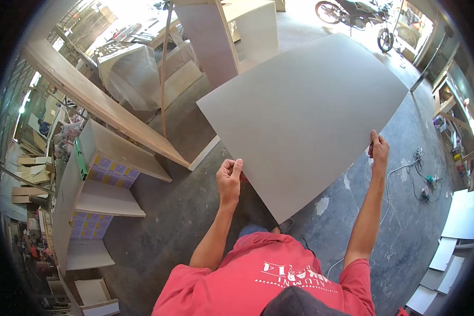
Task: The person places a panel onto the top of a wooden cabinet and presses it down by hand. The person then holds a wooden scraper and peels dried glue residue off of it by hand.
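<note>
A large flat grey panel (305, 126) is held up in front of the body, tilted, with one corner pointing down toward the feet. My right hand (378, 147) grips its right edge, thumb on the upper face and fingers curled. At the panel's left edge is my left hand (230, 176), its fingers curled and thumb raised; whether the fingers touch the edge is hard to make out.
A wooden shelf unit (110, 195) stands at the left, beside a long leaning board (105, 105). Cables with plugs (424, 181) lie on the floor at the right. White panels (461, 216) are stacked at the far right. A motorcycle (358, 16) stands at the back.
</note>
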A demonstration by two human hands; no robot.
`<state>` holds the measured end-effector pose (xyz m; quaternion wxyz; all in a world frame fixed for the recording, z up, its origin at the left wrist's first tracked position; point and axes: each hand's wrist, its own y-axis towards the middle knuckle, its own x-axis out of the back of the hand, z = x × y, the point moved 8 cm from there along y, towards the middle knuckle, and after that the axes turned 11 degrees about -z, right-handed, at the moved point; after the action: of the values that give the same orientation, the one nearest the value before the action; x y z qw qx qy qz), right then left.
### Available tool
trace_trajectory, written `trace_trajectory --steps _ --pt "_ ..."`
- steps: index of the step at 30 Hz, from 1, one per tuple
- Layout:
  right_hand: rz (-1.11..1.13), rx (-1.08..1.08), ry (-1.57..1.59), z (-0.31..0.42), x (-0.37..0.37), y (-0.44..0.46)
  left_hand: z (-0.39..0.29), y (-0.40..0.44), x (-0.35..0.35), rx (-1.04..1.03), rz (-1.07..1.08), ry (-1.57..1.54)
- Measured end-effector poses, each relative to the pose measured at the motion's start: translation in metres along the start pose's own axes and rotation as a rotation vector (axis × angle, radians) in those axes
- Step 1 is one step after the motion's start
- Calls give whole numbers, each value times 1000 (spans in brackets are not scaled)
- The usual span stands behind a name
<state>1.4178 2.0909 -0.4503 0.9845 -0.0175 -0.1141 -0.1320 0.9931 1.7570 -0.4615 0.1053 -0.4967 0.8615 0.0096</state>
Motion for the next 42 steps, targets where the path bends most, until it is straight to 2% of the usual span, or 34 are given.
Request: trace_trajectory --steps 3,7,8,9,10,12,13,16,24,26,28,30,32,35,38,40,42 --pt "-21 -29 -10 -6 1 0 -2 -5 1 -30 -21 65" --pt "-86 190 -221 -7 5 12 -10 -9 -3 -114 -8 151" --pt "-98 181 -152 0 6 2 -6 -6 -3 -100 8 113" --pt "-98 197 -317 -2 8 5 -1 -5 -3 -86 24 81" --pt "-139 215 -379 3 10 4 -1 -6 -9 -79 99 80" --pt "-178 219 -458 13 9 1 -2 -4 -5 -101 52 46" --pt "-176 208 -473 17 9 1 0 -1 -8 -101 102 38" --pt "-168 179 -443 16 11 -1 4 -3 -8 -84 159 -41" --pt "8 -53 -56 10 10 -10 -4 -3 -2 -76 121 69" --pt "41 -84 -18 7 14 14 2 1 2 -32 76 112" --pt "1 -9 -3 10 23 48 0 -2 3 -14 42 125" --pt "25 13 28 8 26 93 -10 -11 5 54 -106 203" --pt "57 34 66 0 25 141 -8 -12 23 63 -126 302" --pt "82 61 158 2 29 221 -23 -46 11 44 -156 380" --pt "80 54 156 -1 38 282 -32 -81 16 131 -282 372" --pt "57 17 99 -12 43 334 -31 -105 24 183 -368 549" --pt "-231 209 2 -18 58 384 -26 -124 27 191 -389 551"
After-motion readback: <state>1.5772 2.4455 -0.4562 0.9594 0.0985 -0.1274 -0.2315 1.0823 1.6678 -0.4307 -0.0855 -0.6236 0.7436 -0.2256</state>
